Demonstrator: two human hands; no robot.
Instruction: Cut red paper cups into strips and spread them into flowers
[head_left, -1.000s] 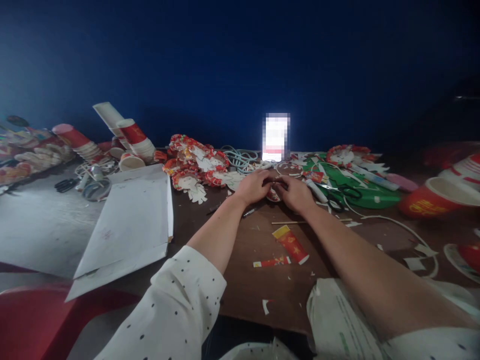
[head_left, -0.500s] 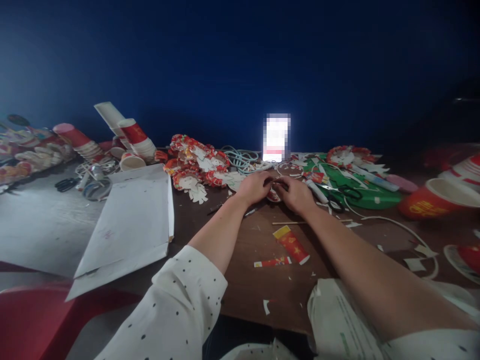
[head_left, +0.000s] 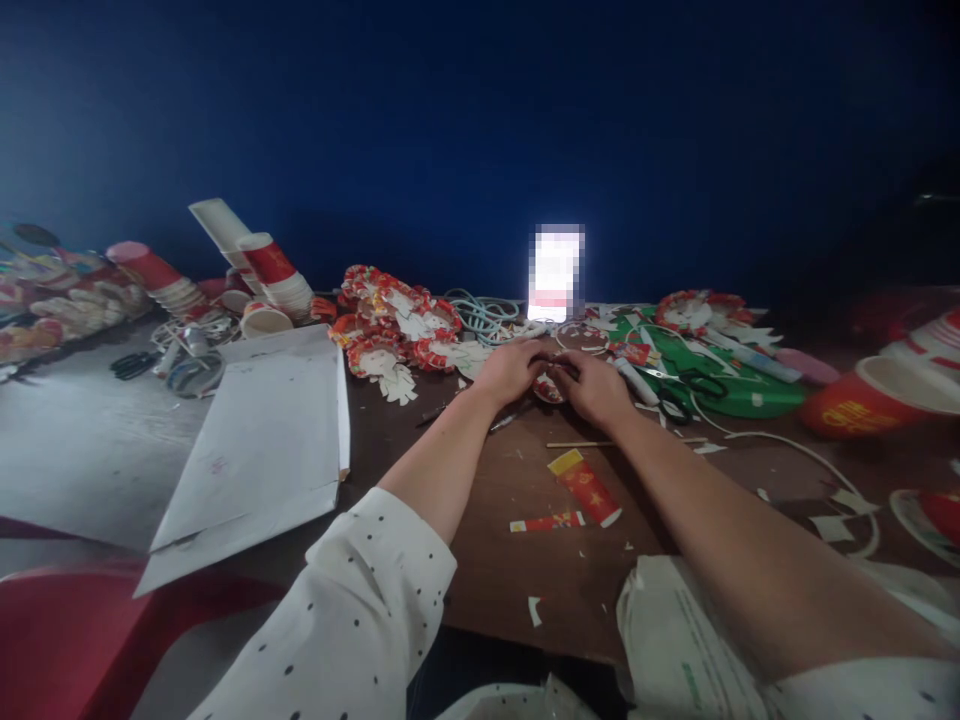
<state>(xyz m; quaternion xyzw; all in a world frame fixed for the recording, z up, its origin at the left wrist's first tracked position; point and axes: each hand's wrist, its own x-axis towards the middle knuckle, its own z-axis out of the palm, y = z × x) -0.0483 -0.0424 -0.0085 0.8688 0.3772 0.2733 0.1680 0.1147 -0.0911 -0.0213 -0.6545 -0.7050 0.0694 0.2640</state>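
My left hand [head_left: 511,370] and my right hand [head_left: 596,385] meet over the far middle of the brown table. Their fingers are pinched close together on a small red-and-white paper piece [head_left: 550,390], partly hidden beneath the fingertips. Nearer to me lie a cut red cup-paper piece [head_left: 589,490] with a yellow end and a narrow red paper strip [head_left: 547,522]. A thin wooden stick [head_left: 581,444] rests just below my right hand. Black-handled scissors [head_left: 679,392] are to the right of that hand.
At the back stands a lit phone [head_left: 555,275]. Red-and-white paper crafts [head_left: 405,325] pile up left of my hands. Stacked paper cups [head_left: 274,270] and a large white sheet [head_left: 262,430] are farther left. On the right are green paper [head_left: 750,392] and a red cup [head_left: 855,400].
Both hands stay nearly in place, with slight finger movement over the paper piece. The whole view has shifted very slightly.
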